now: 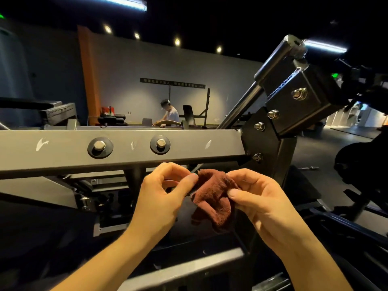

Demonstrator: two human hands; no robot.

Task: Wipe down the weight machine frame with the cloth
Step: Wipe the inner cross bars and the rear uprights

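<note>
Head view looks down on two bare hands holding a small, crumpled reddish-brown terry cloth (212,196) between them, in the near middle of the scene. Left hand (165,192) pinches the cloth's left edge between thumb and curled fingers; right hand (258,196) pinches its right side with thumb and forefinger, the other fingers bent behind the fabric. The cloth hangs in the air, just below and nearer than the long grey square-section steel beam of the weight machine frame (63,153), and does not touch it. That beam runs from the left edge to a black bolted bracket plate (270,148) on the right. Two hex bolts with round black washers (100,147) sit on its face, amid pale scuff marks. A black tilted block with a round steel bar (279,57) rises to the upper right. Far behind, a seated person in a cap (170,113) bends over gym equipment before a grey wall.
</note>
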